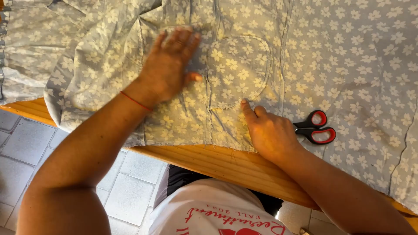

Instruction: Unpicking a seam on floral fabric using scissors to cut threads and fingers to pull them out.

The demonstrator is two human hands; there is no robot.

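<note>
Blue floral garment (305,56) — spread flat, pocket up.

Left hand (167,67) flat, fingers spread; right hand (270,130) curled, forefinger extended.

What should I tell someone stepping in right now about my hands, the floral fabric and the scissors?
Left hand: flat, palm down, pressing the blue floral fabric just left of the rounded pocket piece.
Right hand: forefinger tip on the pocket's lower edge, other fingers curled; holds nothing.
Scissors: red and black handles, lying on the fabric just right of the right hand, untouched.
Fabric is spread over the wooden table, its left part bunched and hanging off the edge.
Done: pocket piece lies flat on the fabric.
Left: whether it is stitched down cannot be told from here; check its edges.
</note>
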